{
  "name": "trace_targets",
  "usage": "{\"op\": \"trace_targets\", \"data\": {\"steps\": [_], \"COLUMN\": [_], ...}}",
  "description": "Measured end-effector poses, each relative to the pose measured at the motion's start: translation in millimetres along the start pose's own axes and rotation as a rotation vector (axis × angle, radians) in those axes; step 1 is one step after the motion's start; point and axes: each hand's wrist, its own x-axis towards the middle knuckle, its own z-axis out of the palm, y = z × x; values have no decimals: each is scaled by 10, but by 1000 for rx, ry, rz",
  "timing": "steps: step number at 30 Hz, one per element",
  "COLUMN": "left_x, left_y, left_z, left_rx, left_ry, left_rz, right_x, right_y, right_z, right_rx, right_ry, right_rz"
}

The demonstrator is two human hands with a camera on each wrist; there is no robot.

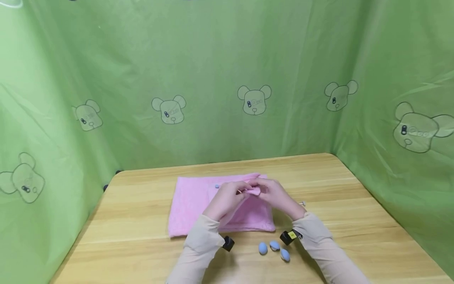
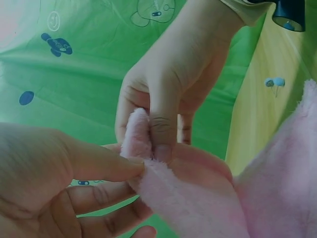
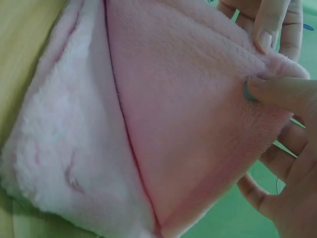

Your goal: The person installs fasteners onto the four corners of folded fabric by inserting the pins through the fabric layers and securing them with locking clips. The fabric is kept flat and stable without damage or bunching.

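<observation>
A pink fluffy cloth (image 1: 191, 205), folded in layers, lies on the table with one part lifted between the two hands. My left hand (image 1: 228, 197) pinches the raised edge between thumb and fingers. Close beside it, my right hand (image 1: 276, 195) pinches the same edge, its thumb (image 2: 163, 124) pressed on the fabric. In the right wrist view, a small blue-green piece (image 3: 249, 91) shows at the right thumb's tip; most of it is hidden. A small blue head (image 1: 217, 186) sits on the cloth left of the hands.
Several blue egg-shaped pieces (image 1: 263, 248) lie near the table's front, between the forearms. Blue-headed pins (image 2: 275, 82) lie on the table beyond the right wrist. Black wrist cameras (image 1: 228, 243) hang under both sleeves. Green curtains (image 1: 213, 79) surround the wooden table (image 1: 138, 228).
</observation>
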Motion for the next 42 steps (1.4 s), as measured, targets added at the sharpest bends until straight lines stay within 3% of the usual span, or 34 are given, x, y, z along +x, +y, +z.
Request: {"op": "trace_targets", "data": {"steps": [10, 16, 18, 22, 25, 28, 42], "left_x": [-64, -192, -236, -326, -385, -429, -450], "left_y": [57, 140, 161, 138, 88, 59, 43], "left_z": [-139, -119, -67, 118, 285, 421, 738], "left_rx": [112, 183, 234, 396, 496, 565, 662], "left_ry": [-49, -106, -160, -327, -445, -518, -540], "left_rz": [59, 115, 154, 245, 268, 263, 320], "right_x": [-10, -12, -10, -2, 4, 6, -7], "right_y": [-2, 15, 19, 14, 27, 54, 60], "right_z": [-32, -33, -32, -34, -32, -21, -28], "right_rx": [-18, -9, -5, -7, -11, -15, -20], "right_ry": [26, 21, 22, 30, 36, 39, 35], "right_rz": [-44, -40, -40, -53, -77, -89, -89]}}
